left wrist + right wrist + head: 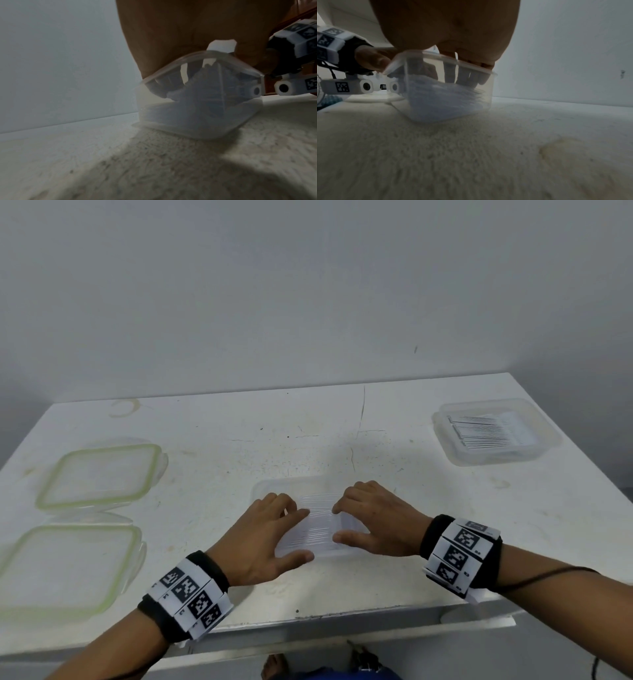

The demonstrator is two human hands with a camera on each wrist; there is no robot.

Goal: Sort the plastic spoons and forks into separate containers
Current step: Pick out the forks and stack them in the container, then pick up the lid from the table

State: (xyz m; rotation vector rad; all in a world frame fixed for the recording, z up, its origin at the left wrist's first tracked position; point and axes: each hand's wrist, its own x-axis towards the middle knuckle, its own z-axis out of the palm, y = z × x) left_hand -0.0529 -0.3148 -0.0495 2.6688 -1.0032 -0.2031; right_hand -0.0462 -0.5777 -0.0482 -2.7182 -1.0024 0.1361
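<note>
Both hands (270,537) (373,520) curl fingers into clear square container (274,486) (translucent cutlery (317,530) inside).

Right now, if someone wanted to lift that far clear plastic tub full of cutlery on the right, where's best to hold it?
Probably by two opposite side walls of the far clear plastic tub, just under its protruding rim, fingers coming down from above. It sits upright, lidless and apart from everything, and the rim would stop slipping.

Looks like a bare recording setup in a plain room: stained white table (342,422) against a blank grey wall (308,285), marker-tagged wristbands (460,553).
</note>
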